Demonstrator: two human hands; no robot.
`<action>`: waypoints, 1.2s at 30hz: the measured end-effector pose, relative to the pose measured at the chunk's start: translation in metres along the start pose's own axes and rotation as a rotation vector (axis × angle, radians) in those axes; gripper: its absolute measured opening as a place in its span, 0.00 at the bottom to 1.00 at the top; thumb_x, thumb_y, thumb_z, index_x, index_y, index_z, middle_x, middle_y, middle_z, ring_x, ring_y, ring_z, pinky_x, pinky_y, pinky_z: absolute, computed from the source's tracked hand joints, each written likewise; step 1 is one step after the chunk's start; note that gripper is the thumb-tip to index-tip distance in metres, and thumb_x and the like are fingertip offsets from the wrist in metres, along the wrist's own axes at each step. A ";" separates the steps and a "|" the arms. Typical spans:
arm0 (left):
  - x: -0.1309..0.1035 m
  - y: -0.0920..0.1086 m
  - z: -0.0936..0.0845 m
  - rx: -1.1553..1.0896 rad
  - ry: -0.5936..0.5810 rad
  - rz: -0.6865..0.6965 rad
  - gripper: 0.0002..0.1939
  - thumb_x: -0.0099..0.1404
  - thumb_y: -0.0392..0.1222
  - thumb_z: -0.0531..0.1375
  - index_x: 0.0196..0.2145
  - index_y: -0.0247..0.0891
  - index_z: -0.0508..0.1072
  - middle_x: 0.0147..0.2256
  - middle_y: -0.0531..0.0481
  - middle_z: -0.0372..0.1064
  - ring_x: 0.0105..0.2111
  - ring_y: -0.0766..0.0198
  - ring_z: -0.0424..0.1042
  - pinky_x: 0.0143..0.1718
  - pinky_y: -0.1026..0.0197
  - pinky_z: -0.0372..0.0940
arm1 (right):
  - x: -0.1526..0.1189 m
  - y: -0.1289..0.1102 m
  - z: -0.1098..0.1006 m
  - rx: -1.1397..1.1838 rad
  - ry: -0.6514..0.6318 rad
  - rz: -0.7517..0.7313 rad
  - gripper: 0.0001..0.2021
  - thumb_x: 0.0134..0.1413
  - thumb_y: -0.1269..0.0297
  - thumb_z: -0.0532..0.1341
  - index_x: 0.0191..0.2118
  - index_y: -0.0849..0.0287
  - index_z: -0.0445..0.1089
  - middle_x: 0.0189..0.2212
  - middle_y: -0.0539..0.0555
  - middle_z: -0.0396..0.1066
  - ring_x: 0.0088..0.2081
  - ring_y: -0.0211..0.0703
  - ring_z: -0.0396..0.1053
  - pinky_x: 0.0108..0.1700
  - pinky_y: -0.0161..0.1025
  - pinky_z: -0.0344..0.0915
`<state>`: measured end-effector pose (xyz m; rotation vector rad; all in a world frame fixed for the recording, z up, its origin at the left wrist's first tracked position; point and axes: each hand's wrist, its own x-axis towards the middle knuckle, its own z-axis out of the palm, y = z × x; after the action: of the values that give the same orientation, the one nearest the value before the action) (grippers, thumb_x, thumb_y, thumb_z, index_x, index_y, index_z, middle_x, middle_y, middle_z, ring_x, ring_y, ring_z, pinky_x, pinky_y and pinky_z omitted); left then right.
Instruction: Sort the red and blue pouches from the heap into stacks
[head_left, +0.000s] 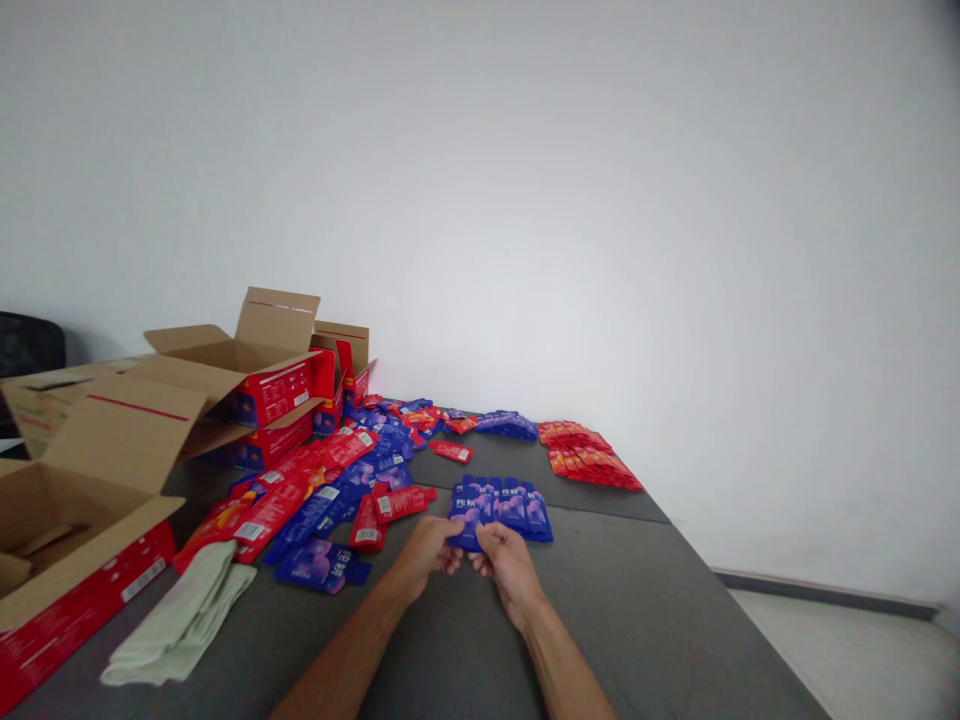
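Observation:
Both my hands pinch the near edge of one blue pouch (466, 517) printed with purple fruit. My left hand (429, 548) grips its left corner, and my right hand (510, 562) grips its right side, thumbs on top. Just beyond and to the right, several like blue pouches (517, 505) lie overlapped in a row on the dark table (600, 600); whether the held pouch touches them I cannot tell. Left of my left hand lie a loose blue pouch (321, 566) and red pouches (405, 503).
A mixed heap of red and blue pouches (337, 470) spreads along the left. Open cardboard boxes (262, 400) stand behind it, another box (97, 580) nearer. A folded pale cloth (180, 620) lies beside that. Stacked red pouches (589, 455) and blue pouches (506, 425) sit at the back.

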<state>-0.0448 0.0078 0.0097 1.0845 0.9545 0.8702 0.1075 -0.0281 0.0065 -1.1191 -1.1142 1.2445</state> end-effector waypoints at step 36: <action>-0.019 0.018 0.003 -0.355 0.066 -0.099 0.18 0.55 0.51 0.56 0.16 0.39 0.60 0.13 0.58 0.52 0.10 0.74 0.51 0.12 0.67 0.41 | -0.021 -0.018 0.012 -0.762 0.191 -1.055 0.18 0.61 0.77 0.53 0.52 0.52 0.69 0.50 0.58 0.66 0.50 0.46 0.65 0.49 0.46 0.67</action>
<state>-0.0503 -0.0060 0.0315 0.7033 0.8611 0.9557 0.0976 -0.0492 0.0254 -0.8942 -1.7431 -0.1341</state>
